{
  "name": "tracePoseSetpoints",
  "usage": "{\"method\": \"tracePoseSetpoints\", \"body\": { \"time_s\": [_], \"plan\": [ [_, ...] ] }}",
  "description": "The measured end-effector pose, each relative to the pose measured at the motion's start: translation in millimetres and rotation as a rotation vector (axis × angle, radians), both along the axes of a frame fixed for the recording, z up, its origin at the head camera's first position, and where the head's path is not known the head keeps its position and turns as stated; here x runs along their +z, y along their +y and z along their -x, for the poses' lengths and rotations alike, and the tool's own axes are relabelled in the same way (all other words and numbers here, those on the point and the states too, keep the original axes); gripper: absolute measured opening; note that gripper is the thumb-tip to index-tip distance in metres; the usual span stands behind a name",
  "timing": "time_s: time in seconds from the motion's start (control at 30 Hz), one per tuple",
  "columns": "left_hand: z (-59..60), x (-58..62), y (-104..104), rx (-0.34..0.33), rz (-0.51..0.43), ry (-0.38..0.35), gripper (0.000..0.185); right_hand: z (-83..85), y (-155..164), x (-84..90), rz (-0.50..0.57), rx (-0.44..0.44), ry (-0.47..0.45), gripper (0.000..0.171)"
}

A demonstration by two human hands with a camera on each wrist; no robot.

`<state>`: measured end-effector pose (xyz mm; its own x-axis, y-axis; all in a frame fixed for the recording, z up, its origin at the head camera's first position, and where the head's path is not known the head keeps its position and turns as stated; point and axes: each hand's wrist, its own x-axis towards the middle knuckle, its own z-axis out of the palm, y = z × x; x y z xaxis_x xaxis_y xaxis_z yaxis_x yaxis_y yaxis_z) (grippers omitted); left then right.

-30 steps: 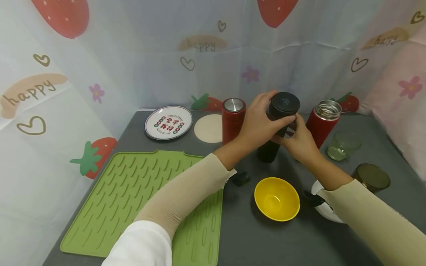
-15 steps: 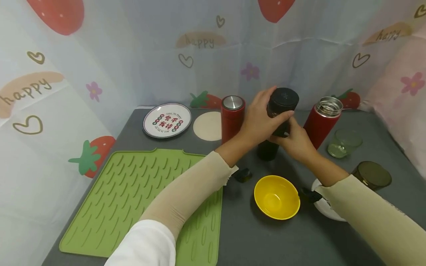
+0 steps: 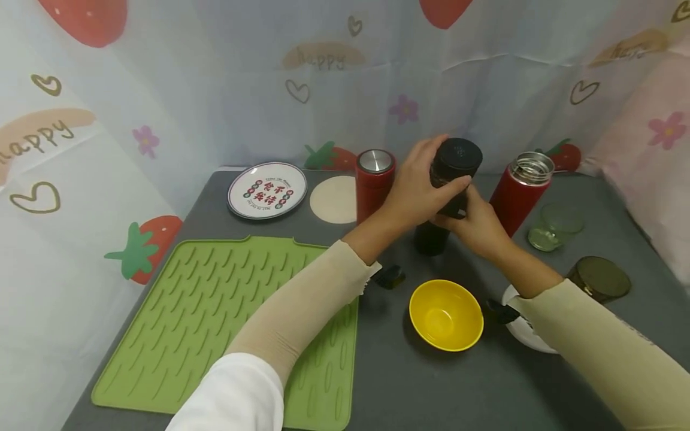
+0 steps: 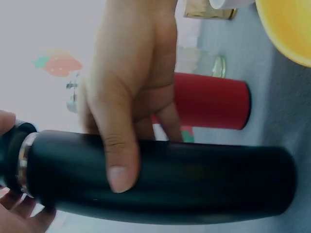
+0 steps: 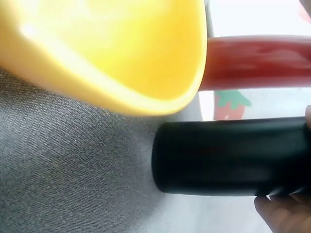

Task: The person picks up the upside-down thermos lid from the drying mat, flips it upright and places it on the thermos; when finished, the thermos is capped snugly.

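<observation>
Black flask [image 3: 443,197] is stood on the table [image 3: 420,389], just behind the yellow bowl [image 3: 445,314]; judged rigid, smooth, slippery, moderately heavy. Body is gripped by right hand [image 3: 477,224]; lid [image 3: 457,157] is clasped by left hand [image 3: 417,188]. Body best held mid-height.

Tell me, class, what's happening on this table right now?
A person has both hands on a black flask standing on the grey table. The left hand grips its lid end, and the right hand holds the body. Two red flasks flank it, and a yellow bowl sits in front.
</observation>
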<state>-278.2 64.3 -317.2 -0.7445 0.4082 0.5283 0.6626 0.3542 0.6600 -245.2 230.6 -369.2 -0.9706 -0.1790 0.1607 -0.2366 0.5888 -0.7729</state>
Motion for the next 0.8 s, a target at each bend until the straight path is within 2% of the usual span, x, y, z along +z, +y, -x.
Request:
{"method": "tracePoseSetpoints", "body": {
  "time_s": [0.13, 0.33, 0.5, 0.67, 0.8],
  "plan": [
    [1.3, 3.7, 0, -0.013, 0.034, -0.012, 0.074, 0.6, -1, -1.0, -0.012, -0.012, 0.008, 0.081],
    [1.8, -1.3, -1, 0.022, -0.024, -0.037, 0.076, 1.2, -2, -2.3, -0.002, -0.015, -0.008, 0.083],
    [3.8, -6.0, -2, -0.021, -0.047, -0.051, 0.073, 0.7, -2, -2.1, -0.004, -0.023, -0.010, 0.085],
    [3.8, -15.7, -1, -0.040, -0.105, -0.088, 0.076, 0.4, -1, -1.0, -0.016, -0.035, -0.018, 0.083],
    [-2.0, -29.6, 3, -0.026, -0.176, -0.061, 0.075, -0.2, -2, -0.6, -0.019, -0.041, -0.031, 0.079]
  ]
}}
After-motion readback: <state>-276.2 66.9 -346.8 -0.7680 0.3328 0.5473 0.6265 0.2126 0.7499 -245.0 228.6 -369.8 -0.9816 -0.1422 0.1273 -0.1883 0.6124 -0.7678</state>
